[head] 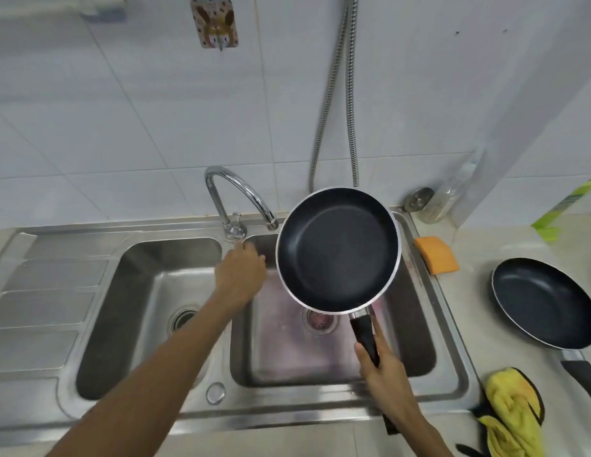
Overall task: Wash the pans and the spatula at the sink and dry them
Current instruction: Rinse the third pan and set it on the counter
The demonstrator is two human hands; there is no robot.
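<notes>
A black non-stick pan (337, 249) with a silver rim hangs level over the right basin of the steel sink (452, 324). My right hand (383, 367) grips its black handle from below. My left hand (241, 268) reaches forward to the base of the chrome tap (236, 192), its fingertips at the small tap lever; the fingers are hidden behind the back of the hand. The tap's spout ends just left of the pan's rim, and no water is visible. A second black pan (544, 301) lies on the counter at the right. No spatula is in sight.
An orange sponge (437, 254) lies on the counter behind the sink's right edge. A yellow cloth (513, 413) is bunched at the front right. A metal hose hangs down the tiled wall. The left basin (149, 291) holds nothing, with a ribbed drainboard beyond it.
</notes>
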